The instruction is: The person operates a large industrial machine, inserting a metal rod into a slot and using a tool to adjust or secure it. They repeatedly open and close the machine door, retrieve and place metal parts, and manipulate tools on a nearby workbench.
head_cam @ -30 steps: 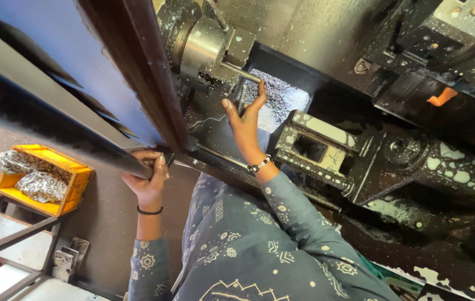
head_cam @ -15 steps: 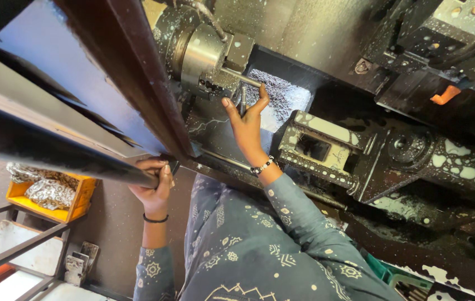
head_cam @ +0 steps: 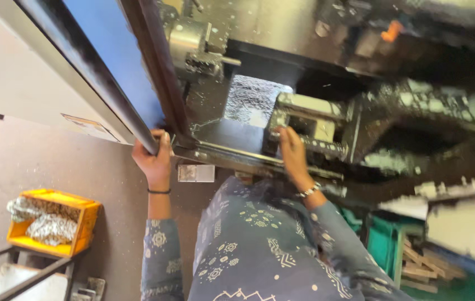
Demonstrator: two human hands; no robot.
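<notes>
Whereas a second ago the right hand reached up to the rod that juts from the chuck, it now lies lower, well apart from both, its fingers spread flat on the front of the tool block and closed on nothing. No part shows in this hand, though the frame is blurred and the palm is hidden. The rod stays in the chuck at upper centre, held level and pointing right, with bright chips lying on the bed below it. The left hand keeps its place: its fingers are clenched round the lower end of the door handle, a dark bar along the edge of the blue door. The view has also swung, so that more floor shows at left. Judged from this, the work at the chuck appears finished for the moment, and the grip on the handle suits sliding the door. A yellow bin of shiny metal parts stands on a rack at lower left, untouched.
</notes>
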